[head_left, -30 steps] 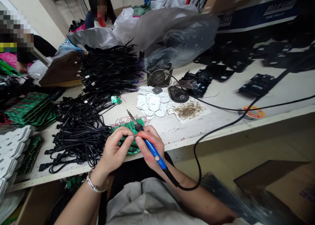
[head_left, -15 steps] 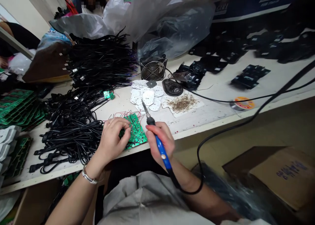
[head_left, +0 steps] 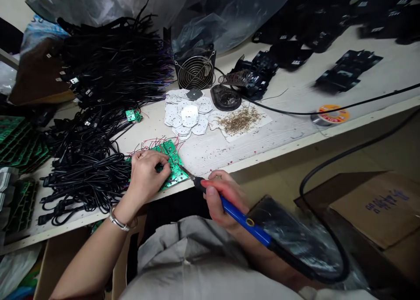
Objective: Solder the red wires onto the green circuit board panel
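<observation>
My right hand [head_left: 225, 197] grips a soldering iron [head_left: 243, 219] with a blue handle. Its tip points left and down to the green circuit board [head_left: 175, 177] near the bench's front edge, and seems to touch it. Over the left part of that board, my left hand [head_left: 147, 173] is closed, thumb and forefinger bent together; what sits between them is too small to make out. Thin red and black wires [head_left: 160, 141] stick out along the board's far side. One dark wire lies across the board close to my left fingertips.
Bundled black cables [head_left: 95, 173] crowd the left. Behind the board are white plates [head_left: 189, 116], a small fan [head_left: 196, 70], a coiled iron stand [head_left: 238, 77] and a paper with brown crumbs [head_left: 241, 120]. A solder spool [head_left: 331, 115] and black housings [head_left: 348, 70] stand right.
The soldering iron has swung from pointing up and away to pointing left, its tip now down at the board. My left hand stays at the board. The view has tilted down.
</observation>
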Action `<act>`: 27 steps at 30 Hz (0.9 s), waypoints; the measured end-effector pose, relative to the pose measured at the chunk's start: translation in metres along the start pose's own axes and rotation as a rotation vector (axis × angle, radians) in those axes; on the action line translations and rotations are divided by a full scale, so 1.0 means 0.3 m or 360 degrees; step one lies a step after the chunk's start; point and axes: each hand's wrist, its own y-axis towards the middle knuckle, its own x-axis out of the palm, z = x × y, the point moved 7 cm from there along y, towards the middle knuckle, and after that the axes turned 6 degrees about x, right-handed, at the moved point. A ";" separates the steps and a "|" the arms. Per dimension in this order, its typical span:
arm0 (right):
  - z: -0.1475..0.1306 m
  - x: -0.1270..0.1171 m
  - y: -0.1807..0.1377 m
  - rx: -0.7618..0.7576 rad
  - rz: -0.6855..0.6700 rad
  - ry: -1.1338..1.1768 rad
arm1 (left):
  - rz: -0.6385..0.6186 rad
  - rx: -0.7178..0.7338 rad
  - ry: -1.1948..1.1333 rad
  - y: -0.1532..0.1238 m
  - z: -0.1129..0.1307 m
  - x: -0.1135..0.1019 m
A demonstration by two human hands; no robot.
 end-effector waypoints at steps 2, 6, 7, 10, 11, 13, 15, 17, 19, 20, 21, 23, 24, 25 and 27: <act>0.001 0.007 0.006 -0.0011 0.0007 -0.0016 | 0.0001 0.0006 0.0039 0.000 0.002 0.001; -0.002 0.035 0.011 -0.0089 -0.0037 -0.0022 | -0.0010 0.0001 0.0068 0.006 0.003 0.003; 0.000 0.043 0.012 -0.0099 -0.0055 -0.0026 | -0.0014 0.0002 0.0072 0.007 0.003 0.003; 0.006 0.057 0.013 -0.0102 -0.0066 -0.0028 | -0.0024 0.0014 0.0073 0.011 0.006 -0.001; 0.007 0.061 0.014 -0.0101 -0.0069 -0.0024 | -0.0024 0.0017 0.0071 0.011 0.007 -0.002; 0.006 0.068 0.015 -0.0107 -0.0080 -0.0018 | -0.0022 0.0020 0.0067 0.012 0.009 -0.004; 0.004 0.075 0.017 -0.0103 -0.0087 -0.0024 | -0.0020 0.0026 0.0068 0.012 0.011 -0.004; 0.002 0.077 0.018 -0.0101 -0.0067 -0.0032 | -0.0019 0.0034 0.0075 0.013 0.014 -0.003; -0.001 0.077 0.019 -0.0106 -0.0043 -0.0026 | -0.0015 0.0037 0.0091 0.013 0.016 -0.002; -0.002 0.077 0.018 -0.0113 -0.0039 -0.0021 | -0.0015 0.0037 0.0099 0.013 0.017 -0.001; -0.003 0.078 0.018 -0.0119 -0.0043 -0.0018 | -0.0015 0.0034 0.0107 0.013 0.017 -0.001; -0.004 0.078 0.017 -0.0126 -0.0050 -0.0021 | -0.0019 0.0028 0.0118 0.012 0.018 0.000; -0.004 0.077 0.017 -0.0127 -0.0054 -0.0025 | -0.0021 0.0024 0.0123 0.011 0.018 0.000; -0.004 0.078 0.017 -0.0126 -0.0062 -0.0027 | -0.0020 0.0018 0.0128 0.010 0.018 0.000; -0.002 0.079 0.016 -0.0117 -0.0081 -0.0023 | -0.0020 0.0009 0.0137 0.009 0.018 0.000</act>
